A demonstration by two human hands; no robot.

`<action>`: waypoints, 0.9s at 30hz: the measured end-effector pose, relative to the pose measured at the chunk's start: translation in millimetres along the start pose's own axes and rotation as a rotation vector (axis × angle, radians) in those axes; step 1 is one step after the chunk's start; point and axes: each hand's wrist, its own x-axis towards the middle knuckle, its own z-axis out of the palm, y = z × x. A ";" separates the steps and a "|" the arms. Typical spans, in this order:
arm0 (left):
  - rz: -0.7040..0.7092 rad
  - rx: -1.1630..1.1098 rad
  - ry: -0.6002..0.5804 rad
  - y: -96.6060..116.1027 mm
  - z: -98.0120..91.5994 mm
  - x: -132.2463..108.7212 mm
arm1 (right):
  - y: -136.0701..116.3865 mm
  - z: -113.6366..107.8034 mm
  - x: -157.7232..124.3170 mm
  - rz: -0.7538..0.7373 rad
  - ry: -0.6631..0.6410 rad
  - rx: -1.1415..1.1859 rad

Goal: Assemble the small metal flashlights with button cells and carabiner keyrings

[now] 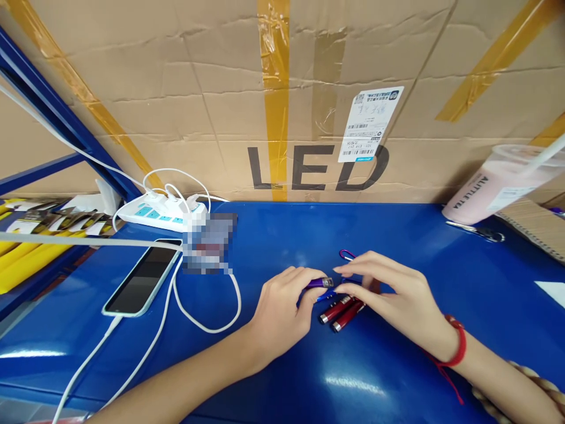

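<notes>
My left hand (289, 303) is closed around a slim purple pocket flashlight (318, 283), whose bare metal end, shaped like a USB plug, points right. The rest of that flashlight is hidden by my fingers. Just right of this end, my right hand (384, 282) has its thumb and fingers apart, with nothing visible between them. Below and between the hands, two red pocket flashlights (342, 312) lie side by side on the blue tabletop (273, 235). A blue one (325, 296) lies behind them, partly covered. A small purple carabiner clip (346, 254) shows behind my right fingertips.
On the left are a white-edged phone (143, 280) on a charging cable and a white power strip (161, 211) with plugs. A pink drink cup (489, 185) and keys (477, 231) stand right. A large cardboard box (212, 118) walls off the back.
</notes>
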 end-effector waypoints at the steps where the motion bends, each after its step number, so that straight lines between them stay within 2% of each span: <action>1: -0.013 -0.016 -0.003 -0.2 0.0 0.0 | 1.5 -0.6 -1.5 -0.056 0.007 -0.052; 6: -0.048 -0.059 -0.020 -0.1 0.9 0.2 | 1.1 -8.1 -2.9 -0.323 -0.005 -0.304; 9: -0.074 -0.073 -0.028 0.9 1.7 0.7 | -3.1 -12.6 -0.8 -0.376 0.002 -0.390; 13: -0.058 -0.050 -0.080 3.3 1.6 0.9 | -6.0 -14.6 0.3 -0.413 0.025 -0.386; 17: -0.017 -0.020 -0.147 5.4 0.0 -0.6 | -6.6 -14.3 0.4 -0.393 0.032 -0.291; 22: -0.027 0.012 -0.177 6.4 -0.7 -2.5 | -7.4 -9.6 -0.1 -0.312 -0.024 -0.175; 27: -0.058 -0.036 -0.183 2.7 2.1 -4.4 | -5.4 0.1 -1.0 -0.080 -0.067 -0.049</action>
